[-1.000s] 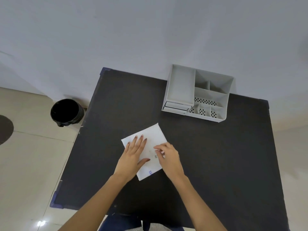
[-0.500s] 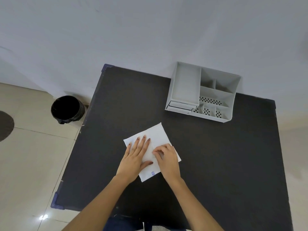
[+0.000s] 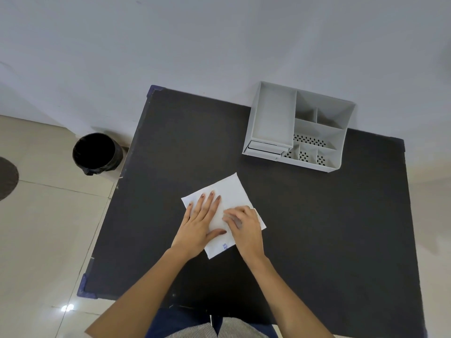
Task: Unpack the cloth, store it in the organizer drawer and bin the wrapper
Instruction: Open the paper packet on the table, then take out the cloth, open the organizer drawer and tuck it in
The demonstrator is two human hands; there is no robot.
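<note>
A flat white wrapped cloth packet [image 3: 231,191] with small blue print lies in the middle of the black table [image 3: 317,228]. My left hand [image 3: 200,220] presses flat on its left half, fingers spread. My right hand [image 3: 244,223] rests on its right edge with fingers curled, pinching at the wrapper there; what the fingertips hold is hidden. The grey organizer [image 3: 297,128] stands at the table's far right, its small drawers [image 3: 264,148] shut at the front left. A black-lined bin [image 3: 96,153] stands on the floor left of the table.
A white wall runs behind the table. Beige floor tiles lie to the left, with a dark round mat [image 3: 7,178] at the far left edge. The table's left corners carry blue tape.
The view has shifted slightly. My right hand's fingers have curled tighter on the packet's right edge; my left hand stays pressed flat. The packet has not moved.
</note>
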